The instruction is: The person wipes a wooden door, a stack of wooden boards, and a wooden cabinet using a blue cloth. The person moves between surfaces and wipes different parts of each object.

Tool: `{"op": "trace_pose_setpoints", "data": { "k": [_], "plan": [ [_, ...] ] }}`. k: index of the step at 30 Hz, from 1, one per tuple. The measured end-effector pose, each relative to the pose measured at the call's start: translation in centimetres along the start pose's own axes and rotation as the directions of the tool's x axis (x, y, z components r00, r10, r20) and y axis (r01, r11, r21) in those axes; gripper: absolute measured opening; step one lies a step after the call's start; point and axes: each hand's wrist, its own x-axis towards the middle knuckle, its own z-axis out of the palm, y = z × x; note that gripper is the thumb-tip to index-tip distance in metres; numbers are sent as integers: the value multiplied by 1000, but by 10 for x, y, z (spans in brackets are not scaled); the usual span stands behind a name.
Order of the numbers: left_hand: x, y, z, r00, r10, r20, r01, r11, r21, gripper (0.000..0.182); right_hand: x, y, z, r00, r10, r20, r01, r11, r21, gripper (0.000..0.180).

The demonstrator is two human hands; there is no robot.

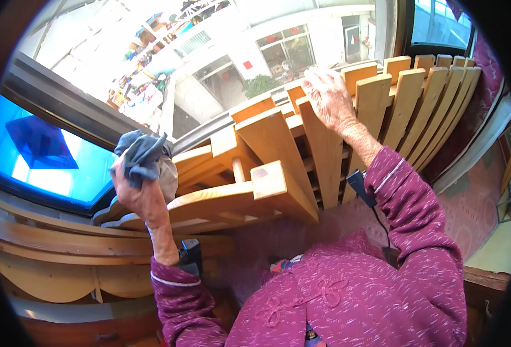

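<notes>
My left hand [136, 191] grips a crumpled blue-grey cloth [140, 158], raised at the left in front of the dark window frame. A beige cloth or bag [167, 175] shows just behind it; I cannot tell whether my hand touches it. My right hand [329, 102] rests on the top of a wooden slat [320, 152], its fingers over the top edge near the window sill. The slats belong to a light wooden slatted frame [372, 104] that stands upright along the window. Dark devices are strapped at both wrists.
A window pane with blue film [47, 152] is at the left. Curved wooden boards [69, 238] lie below it, above a drawer unit [103, 325]. A pink patterned floor [464, 212] lies below the frame. Magenta fabric [487, 65] hangs at the right. Outside is a courtyard with heaped items [147, 91].
</notes>
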Motion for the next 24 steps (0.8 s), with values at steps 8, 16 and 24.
{"op": "trace_pose_setpoints", "data": {
  "k": [8,16,24],
  "plan": [
    [-120,62,61,921,-123,369,-29,924,381,38,-3,-10,-5,999,-30,-32,26,995,-94,35],
    [-138,40,73,937,-13,350,-87,959,269,34,-97,-127,-16,967,-168,189,54,866,497,48],
    [-156,-27,23,979,1,205,-62,955,291,33,-120,-128,11,990,-114,85,51,843,536,41]
  ]
}}
